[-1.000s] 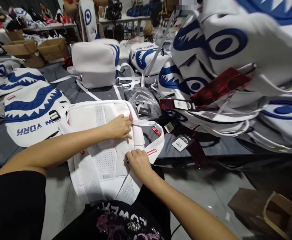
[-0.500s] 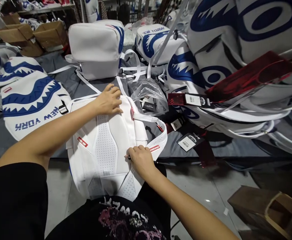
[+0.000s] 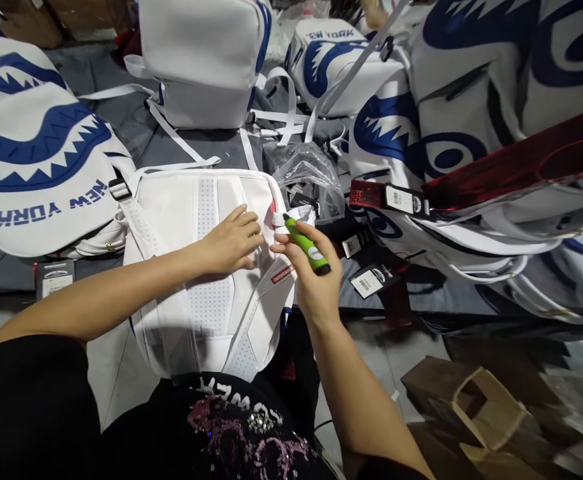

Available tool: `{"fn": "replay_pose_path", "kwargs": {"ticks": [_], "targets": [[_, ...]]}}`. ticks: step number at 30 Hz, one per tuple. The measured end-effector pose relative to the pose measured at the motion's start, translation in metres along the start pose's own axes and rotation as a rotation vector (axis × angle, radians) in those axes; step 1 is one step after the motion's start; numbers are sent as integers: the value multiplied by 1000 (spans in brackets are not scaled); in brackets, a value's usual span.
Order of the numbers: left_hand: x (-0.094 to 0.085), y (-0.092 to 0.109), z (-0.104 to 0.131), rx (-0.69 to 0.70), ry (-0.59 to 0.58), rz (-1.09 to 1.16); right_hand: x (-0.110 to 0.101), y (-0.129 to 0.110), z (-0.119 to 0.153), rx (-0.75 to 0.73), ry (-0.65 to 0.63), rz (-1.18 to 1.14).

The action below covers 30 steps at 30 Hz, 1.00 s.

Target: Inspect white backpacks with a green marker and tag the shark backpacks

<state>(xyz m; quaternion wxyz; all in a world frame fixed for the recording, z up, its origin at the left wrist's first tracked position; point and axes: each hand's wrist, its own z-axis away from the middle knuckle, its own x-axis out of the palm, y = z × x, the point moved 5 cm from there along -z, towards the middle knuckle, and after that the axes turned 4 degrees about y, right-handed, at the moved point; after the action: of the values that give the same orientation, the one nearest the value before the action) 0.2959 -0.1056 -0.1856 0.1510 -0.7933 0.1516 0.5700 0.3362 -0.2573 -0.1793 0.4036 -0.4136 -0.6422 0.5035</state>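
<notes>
A white backpack (image 3: pixel 171 293) lies against my lap and the table edge, its padded back panel and shoulder straps facing up. My left hand (image 3: pixel 232 241) rests flat on the upper part of that panel, fingers spread. In my right hand (image 3: pixel 316 267) is a green marker (image 3: pixel 307 244) with black ends, held above the bag's right edge beside a shoulder strap (image 3: pixel 266 293) with a red label. The bag's lower end meets my black shirt, and its front side is hidden.
Another white backpack (image 3: pixel 201 60) stands behind, straps trailing forward. A backpack with a blue shark mouth (image 3: pixel 41 160) lies left. More bags (image 3: pixel 451 147) with paper tags (image 3: pixel 371 281) are piled right, near a clear plastic bag (image 3: pixel 316 177). A cardboard box (image 3: pixel 436 393) sits on the floor.
My right hand has risen from the bag's lower right side, and the green marker now shows in it. My left hand has slid a little down the panel. The view has tilted down.
</notes>
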Motion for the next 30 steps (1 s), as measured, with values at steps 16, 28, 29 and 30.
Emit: {"fn": "replay_pose_path", "kwargs": {"ticks": [16,28,29,30], "targets": [[15,6,23,-54,220,108,-5,52,18,13,126,293],[17,5,23,-63,208,136,-9,55,18,-32,54,441],[18,5,22,-65,204,141,-9,55,18,-30,61,440],[18,5,22,-67,203,144,-9,55,17,-41,60,449]]}}
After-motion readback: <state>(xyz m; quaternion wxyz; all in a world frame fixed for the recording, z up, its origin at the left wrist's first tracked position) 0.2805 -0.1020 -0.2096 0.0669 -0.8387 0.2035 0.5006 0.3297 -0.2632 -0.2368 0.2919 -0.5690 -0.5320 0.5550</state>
